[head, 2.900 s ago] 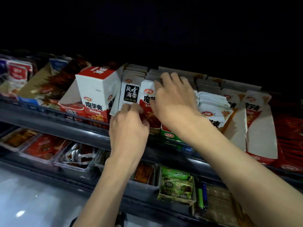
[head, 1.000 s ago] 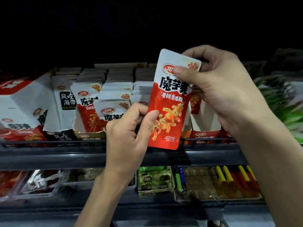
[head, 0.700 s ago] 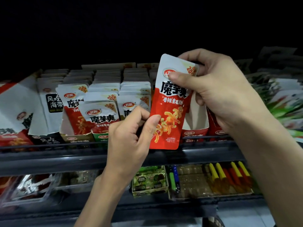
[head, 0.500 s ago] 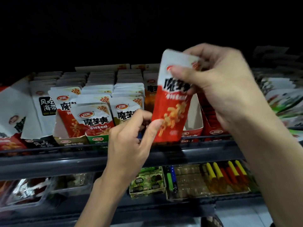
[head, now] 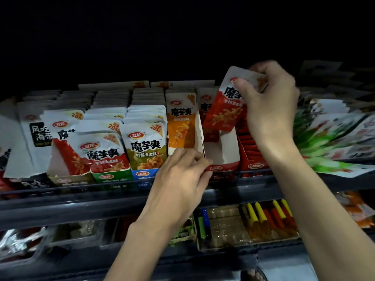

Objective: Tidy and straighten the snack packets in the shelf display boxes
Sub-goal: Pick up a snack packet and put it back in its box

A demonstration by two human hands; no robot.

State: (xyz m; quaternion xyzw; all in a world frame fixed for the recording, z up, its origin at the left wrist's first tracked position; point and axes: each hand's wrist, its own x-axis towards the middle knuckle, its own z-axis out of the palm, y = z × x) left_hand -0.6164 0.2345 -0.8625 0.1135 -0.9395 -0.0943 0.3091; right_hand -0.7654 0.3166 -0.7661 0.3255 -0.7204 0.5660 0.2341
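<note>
My right hand (head: 269, 106) pinches the top of a red-and-white snack packet (head: 225, 110), holding it tilted over a nearly empty red display box (head: 225, 157) on the upper shelf. My left hand (head: 180, 179) grips the front left corner of that box, fingers curled over its edge. To the left stand an orange packet (head: 181, 122), an olive-green packet (head: 145, 147) and a red packet (head: 103, 153), each in its own box. One more red packet (head: 207, 102) leans at the back of the red box.
The dark shelf rail (head: 81, 201) runs across the front. Green-and-white packets (head: 332, 138) lie fanned out at the right. On the lower shelf are trays with yellow and red sticks (head: 265, 220) and foil packs (head: 18, 242). Black-labelled white packets (head: 38, 134) stand far left.
My right hand carried the red packet right and back, over the red box. My left hand let go of the packet and took hold of the box's front corner.
</note>
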